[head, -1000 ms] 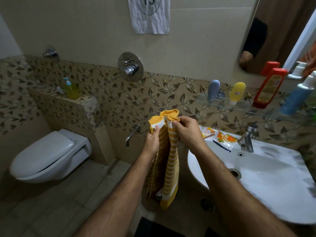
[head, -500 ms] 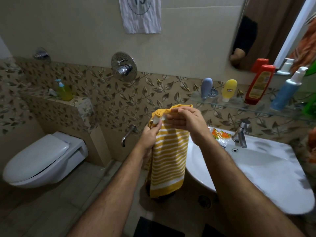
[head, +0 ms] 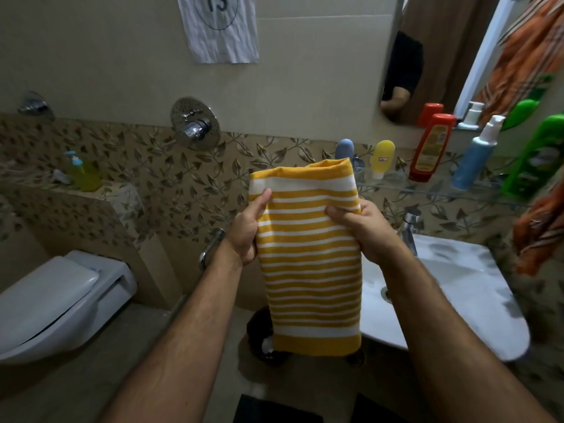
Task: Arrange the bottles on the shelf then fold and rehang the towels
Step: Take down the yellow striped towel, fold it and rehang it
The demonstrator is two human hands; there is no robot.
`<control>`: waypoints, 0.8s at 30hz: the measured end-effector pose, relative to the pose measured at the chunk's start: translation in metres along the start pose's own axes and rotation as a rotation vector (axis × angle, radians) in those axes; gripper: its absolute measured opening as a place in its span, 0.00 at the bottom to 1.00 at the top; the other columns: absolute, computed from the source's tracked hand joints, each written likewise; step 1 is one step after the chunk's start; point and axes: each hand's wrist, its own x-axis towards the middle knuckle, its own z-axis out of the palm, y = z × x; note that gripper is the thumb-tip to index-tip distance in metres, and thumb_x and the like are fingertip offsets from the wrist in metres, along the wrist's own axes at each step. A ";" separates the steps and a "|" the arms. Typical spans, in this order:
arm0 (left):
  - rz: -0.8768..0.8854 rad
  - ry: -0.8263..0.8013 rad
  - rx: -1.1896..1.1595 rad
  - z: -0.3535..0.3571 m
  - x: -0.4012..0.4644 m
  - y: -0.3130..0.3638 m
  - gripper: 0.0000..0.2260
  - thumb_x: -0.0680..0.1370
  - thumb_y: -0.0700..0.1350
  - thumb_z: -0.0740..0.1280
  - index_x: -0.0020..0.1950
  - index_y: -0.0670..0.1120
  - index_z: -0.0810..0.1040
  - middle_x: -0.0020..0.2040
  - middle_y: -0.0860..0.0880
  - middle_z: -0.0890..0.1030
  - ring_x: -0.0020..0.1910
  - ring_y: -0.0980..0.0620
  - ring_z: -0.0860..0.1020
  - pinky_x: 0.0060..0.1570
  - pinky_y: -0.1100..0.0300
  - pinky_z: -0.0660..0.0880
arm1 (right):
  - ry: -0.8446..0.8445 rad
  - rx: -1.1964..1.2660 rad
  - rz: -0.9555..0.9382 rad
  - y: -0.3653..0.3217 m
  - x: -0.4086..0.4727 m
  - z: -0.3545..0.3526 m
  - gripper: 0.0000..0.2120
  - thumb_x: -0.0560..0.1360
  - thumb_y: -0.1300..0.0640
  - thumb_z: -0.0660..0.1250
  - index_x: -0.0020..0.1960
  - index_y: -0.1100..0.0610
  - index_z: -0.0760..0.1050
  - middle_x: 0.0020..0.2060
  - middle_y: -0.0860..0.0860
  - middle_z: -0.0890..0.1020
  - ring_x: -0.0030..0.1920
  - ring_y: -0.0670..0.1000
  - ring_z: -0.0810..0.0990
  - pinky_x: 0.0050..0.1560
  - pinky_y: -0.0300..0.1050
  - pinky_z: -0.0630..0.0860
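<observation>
Room: a bathroom with leaf-patterned wall tiles [head: 146,166] is filling the background.
Towel: a folded yellow-and-white striped towel [head: 311,264] is hanging flat in front of the white washbasin [head: 457,288], hiding its left edge.
Hands: the left hand [head: 247,230] and the right hand [head: 363,227] are pinching the towel's upper sides.
Shelf: a glass shelf [head: 427,192] beyond is carrying a red bottle [head: 430,148], a blue spray bottle [head: 476,154] and a green bottle [head: 537,157].
Change: half a second ago both hands were bunched at the top edge; now they are gripping lower and wider apart.

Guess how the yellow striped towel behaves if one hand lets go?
Likely floppy: the yellow striped towel hangs limp below the left hand and right hand. Probably light, since thumb-and-finger pinches carry it. It would likely swing and unfold, hardly slip.
</observation>
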 end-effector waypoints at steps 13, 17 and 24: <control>0.078 -0.097 0.087 0.062 0.044 -0.030 0.15 0.69 0.45 0.76 0.54 0.45 0.81 0.50 0.43 0.85 0.50 0.44 0.84 0.46 0.50 0.81 | 0.260 0.093 -0.091 -0.047 -0.013 -0.051 0.07 0.78 0.60 0.65 0.54 0.59 0.79 0.48 0.55 0.86 0.48 0.54 0.86 0.46 0.47 0.84; 0.124 -0.044 0.121 0.099 0.066 -0.024 0.19 0.66 0.47 0.78 0.55 0.43 0.80 0.50 0.43 0.85 0.51 0.42 0.83 0.51 0.46 0.80 | 0.301 0.117 -0.125 -0.058 -0.013 -0.084 0.12 0.76 0.56 0.67 0.58 0.58 0.77 0.51 0.54 0.85 0.52 0.55 0.85 0.49 0.49 0.83; 0.179 -0.037 0.140 0.156 0.100 -0.019 0.20 0.71 0.45 0.75 0.60 0.42 0.76 0.52 0.46 0.84 0.51 0.47 0.83 0.49 0.52 0.81 | 0.288 0.068 -0.045 -0.051 -0.015 -0.139 0.22 0.67 0.57 0.72 0.61 0.56 0.76 0.52 0.53 0.85 0.52 0.54 0.85 0.45 0.46 0.83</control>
